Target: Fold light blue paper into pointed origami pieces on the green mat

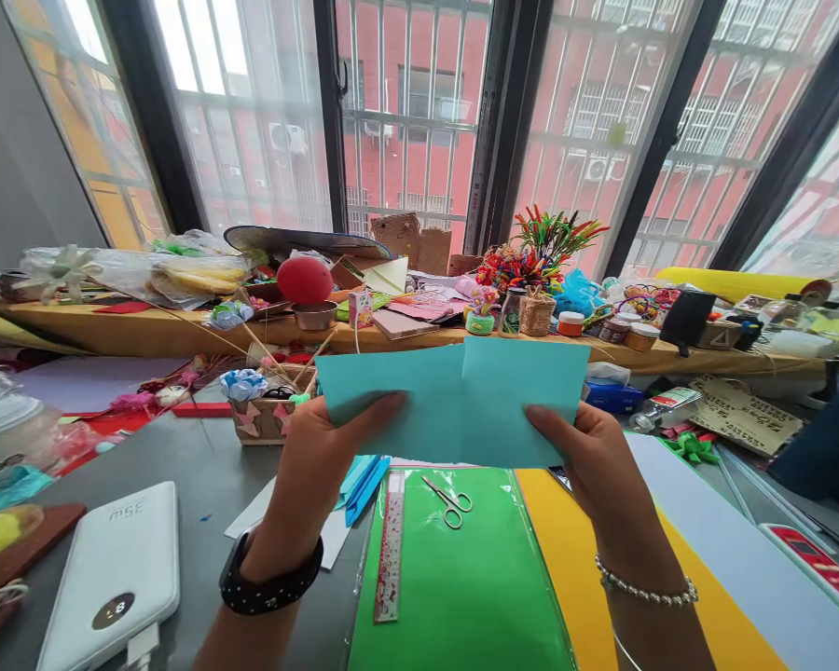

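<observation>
A sheet of turquoise paper (433, 410) is held up in front of me, with a short slit running down from its top edge near the middle. My left hand (336, 433) pinches its left end, thumb on the near face and fingers behind. At the right end my right hand (587, 443) grips it the same way. Below the paper lies a green sheet (475, 587) in a clear sleeve. On it rest small scissors (451, 503) and a patterned ruler (390, 550). Folded blue paper pieces (364, 489) sit left of the ruler.
A white power bank (116, 568) with a cable lies at the left. Behind the paper stands a decorated cardboard box (255, 419). Yellow (580, 578) and white sheets (727, 540) spread rightward. A cluttered ledge (426, 326) under the windows holds a red balloon (305, 280), jars and pipe cleaners.
</observation>
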Action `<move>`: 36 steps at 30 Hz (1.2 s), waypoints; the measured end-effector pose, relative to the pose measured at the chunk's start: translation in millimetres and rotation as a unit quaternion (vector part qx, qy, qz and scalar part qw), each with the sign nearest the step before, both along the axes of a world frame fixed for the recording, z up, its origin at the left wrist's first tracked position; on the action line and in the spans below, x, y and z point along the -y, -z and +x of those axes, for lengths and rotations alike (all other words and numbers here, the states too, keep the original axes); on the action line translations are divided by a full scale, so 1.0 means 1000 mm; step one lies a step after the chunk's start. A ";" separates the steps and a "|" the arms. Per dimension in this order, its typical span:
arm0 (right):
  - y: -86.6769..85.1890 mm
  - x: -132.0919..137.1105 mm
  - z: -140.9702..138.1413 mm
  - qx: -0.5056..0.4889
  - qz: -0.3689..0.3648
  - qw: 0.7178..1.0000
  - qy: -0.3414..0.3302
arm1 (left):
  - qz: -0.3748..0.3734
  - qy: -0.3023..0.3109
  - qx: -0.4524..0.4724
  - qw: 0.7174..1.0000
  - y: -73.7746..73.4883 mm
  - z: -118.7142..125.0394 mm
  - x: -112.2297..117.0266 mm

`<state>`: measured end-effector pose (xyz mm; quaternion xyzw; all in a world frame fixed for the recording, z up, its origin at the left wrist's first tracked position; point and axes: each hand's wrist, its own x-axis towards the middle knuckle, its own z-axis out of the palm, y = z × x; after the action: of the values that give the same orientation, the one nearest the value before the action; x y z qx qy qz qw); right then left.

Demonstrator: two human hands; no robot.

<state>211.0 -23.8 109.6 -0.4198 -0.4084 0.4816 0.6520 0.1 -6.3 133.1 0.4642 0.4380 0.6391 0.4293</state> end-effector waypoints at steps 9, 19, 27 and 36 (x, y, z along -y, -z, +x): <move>-0.002 -0.004 -0.007 -0.054 -0.019 0.998 -0.027 | 0.054 -0.066 -0.013 0.996 0.002 0.004 -0.001; 0.002 -0.009 -0.009 -0.084 -0.012 0.996 -0.035 | 0.053 -0.066 -0.033 0.996 0.002 0.003 -0.003; 0.003 -0.009 -0.011 -0.097 -0.006 0.995 -0.036 | 0.068 -0.091 -0.052 0.992 0.003 0.005 -0.004; 0.003 -0.010 -0.012 -0.089 -0.007 0.996 -0.024 | 0.033 -0.018 -0.039 0.999 0.003 0.000 -0.007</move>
<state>198.7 -14.3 106.2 -0.3697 -0.3554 0.5356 0.6709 0.3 0.2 130.2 0.4947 0.4415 0.6419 0.3852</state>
